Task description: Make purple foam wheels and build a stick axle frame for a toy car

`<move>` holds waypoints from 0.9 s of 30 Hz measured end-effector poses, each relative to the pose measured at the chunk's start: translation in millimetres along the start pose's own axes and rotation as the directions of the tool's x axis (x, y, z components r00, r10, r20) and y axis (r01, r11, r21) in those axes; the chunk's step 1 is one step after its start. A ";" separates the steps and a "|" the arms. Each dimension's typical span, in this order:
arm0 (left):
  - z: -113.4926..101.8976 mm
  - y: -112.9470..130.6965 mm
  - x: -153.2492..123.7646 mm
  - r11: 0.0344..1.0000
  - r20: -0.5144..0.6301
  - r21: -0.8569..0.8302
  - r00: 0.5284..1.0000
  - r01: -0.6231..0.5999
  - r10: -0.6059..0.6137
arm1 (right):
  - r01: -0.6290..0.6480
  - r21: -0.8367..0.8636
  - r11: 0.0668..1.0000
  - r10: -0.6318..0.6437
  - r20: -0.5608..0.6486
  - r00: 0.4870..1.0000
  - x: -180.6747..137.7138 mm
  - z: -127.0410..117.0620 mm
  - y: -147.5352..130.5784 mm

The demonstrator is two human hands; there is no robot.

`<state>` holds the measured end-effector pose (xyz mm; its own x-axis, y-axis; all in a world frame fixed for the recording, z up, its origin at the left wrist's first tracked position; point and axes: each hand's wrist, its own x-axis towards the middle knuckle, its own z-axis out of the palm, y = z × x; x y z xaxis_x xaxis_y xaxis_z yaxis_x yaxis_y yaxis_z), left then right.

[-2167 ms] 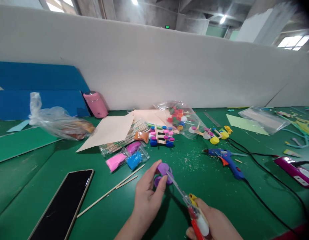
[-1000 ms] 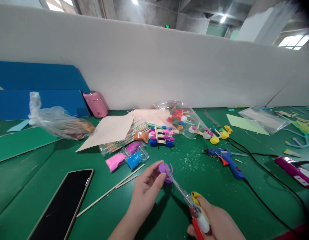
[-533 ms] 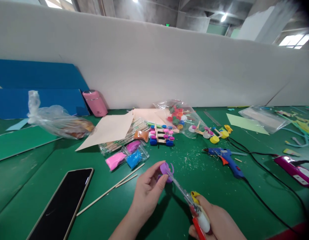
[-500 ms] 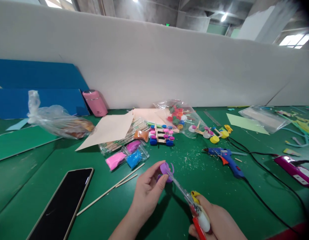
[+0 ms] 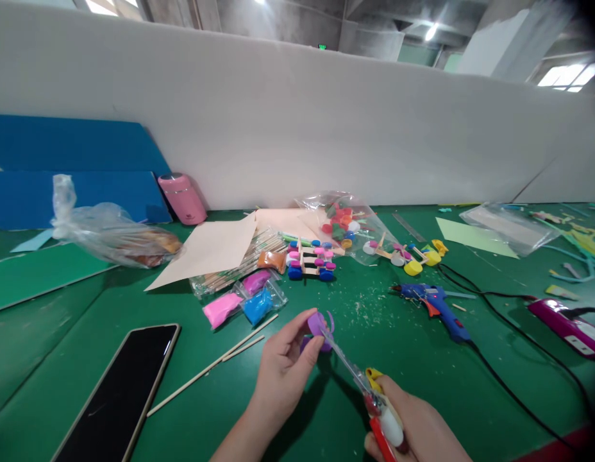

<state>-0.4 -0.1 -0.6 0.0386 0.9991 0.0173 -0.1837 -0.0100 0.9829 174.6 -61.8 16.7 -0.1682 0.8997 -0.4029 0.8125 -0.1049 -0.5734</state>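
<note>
Pinched between the thumb and fingers of my left hand [image 5: 286,369] is a purple plastic bottle cap [image 5: 317,323], with a thin curved strip standing off its right side. My right hand [image 5: 417,420] is wrapped round the red and yellow handles of a pair of scissors [image 5: 349,366]. The metal blades point up and left, and their tips touch the cap. My left fingers partly hide the cap, and whether the blades are fully closed I cannot make out.
A blue glue gun [image 5: 435,305] lies at right, its cord trailing to the front. Ahead stand small wheeled stick models [image 5: 311,260]. Bags of coloured clay [image 5: 258,305], wooden sticks [image 5: 213,364] and a phone [image 5: 119,391] lie left. A purple power strip [image 5: 567,327] is far right.
Almost nothing differs. The scissors and my right hand have shifted very slightly left; the cap stays in my left fingers.
</note>
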 end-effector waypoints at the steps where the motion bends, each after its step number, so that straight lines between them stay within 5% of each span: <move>1: -0.1 1.0 -0.4 1.000 0.000 0.003 1.000 0.007 -0.007 | -0.008 0.014 1.000 0.008 0.012 1.000 0.4 0.7 0.0; 21: -7.3 -12.9 -1.8 0.925 0.015 0.322 0.979 -0.199 0.205 | -0.057 -0.006 0.998 0.057 -0.023 0.998 -0.1 4.5 1.1; 27: -3.6 -5.0 -1.1 0.974 -0.008 0.189 0.992 -0.123 0.126 | 0.012 -0.041 0.999 -0.012 -0.003 1.000 0.8 -1.3 3.1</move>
<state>-3.2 -1.0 -6.2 0.0077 0.9901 0.1399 0.0023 -0.1399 0.9902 177.6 -60.9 15.6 -0.1760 0.9021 -0.3940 0.8325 -0.0772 -0.5487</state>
